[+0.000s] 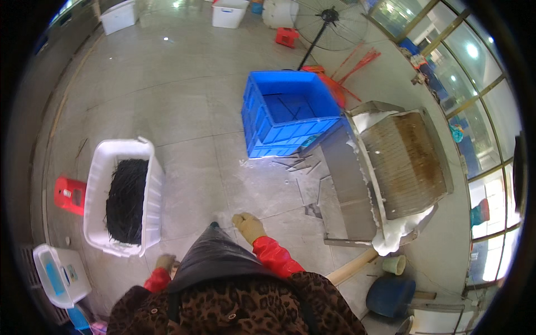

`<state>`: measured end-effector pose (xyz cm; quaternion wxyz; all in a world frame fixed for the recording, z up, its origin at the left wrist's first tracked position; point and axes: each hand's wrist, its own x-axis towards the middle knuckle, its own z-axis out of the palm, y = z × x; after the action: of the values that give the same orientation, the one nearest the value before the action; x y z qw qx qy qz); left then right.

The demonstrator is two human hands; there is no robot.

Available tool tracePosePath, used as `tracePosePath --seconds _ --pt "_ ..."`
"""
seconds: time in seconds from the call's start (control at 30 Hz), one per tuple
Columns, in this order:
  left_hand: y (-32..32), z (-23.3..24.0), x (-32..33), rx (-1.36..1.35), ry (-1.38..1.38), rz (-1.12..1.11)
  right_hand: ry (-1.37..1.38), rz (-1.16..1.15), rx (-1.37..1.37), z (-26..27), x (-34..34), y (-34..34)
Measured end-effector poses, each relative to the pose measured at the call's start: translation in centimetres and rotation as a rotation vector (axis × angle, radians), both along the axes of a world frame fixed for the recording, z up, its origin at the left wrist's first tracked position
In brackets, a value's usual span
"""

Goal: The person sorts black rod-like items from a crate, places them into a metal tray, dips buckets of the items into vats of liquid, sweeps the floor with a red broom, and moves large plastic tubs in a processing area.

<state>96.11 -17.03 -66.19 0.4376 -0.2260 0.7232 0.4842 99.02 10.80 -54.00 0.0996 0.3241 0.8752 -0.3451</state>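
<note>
My right hand (249, 227), in a pale yellow glove below a red sleeve, is in front of the dark apron (217, 255), its fingers curled; whether it holds anything cannot be made out. Lower left, my left hand (166, 262) wears a similar glove, partly hidden beside the apron, nearest to a white plastic tub (155, 201). Inside that tub lies a heap of thin black strips (127, 201). Ahead stand stacked blue plastic crates (272, 136), with a few dark strips in the top one. More dark strips (293, 163) are scattered on the floor beside them.
A metal machine (402, 163) with white foam-like material stands at right. A red plastic stool (69, 194) is beside the tub, and a smaller white bin (63, 276) is lower left. A pedestal fan (330, 16) stands beyond the crates. A blue barrel-like container (389, 295) is lower right.
</note>
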Motion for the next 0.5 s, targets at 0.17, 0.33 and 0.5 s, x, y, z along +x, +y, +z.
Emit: tracePosePath --seconds 0.17,0.33,0.5 --pt "7.4 8.7 -13.4 0.085 0.044 0.000 0.122 -0.234 -0.051 0.8 -5.1 4.6" --pt "15.7 11.9 -22.6 0.352 0.246 -0.012 0.183 -0.550 -0.178 -3.3 -6.4 11.7" --pt "19.2 14.6 -24.0 0.327 0.353 0.005 0.456 -0.763 -0.593 -3.9 -10.8 18.4"
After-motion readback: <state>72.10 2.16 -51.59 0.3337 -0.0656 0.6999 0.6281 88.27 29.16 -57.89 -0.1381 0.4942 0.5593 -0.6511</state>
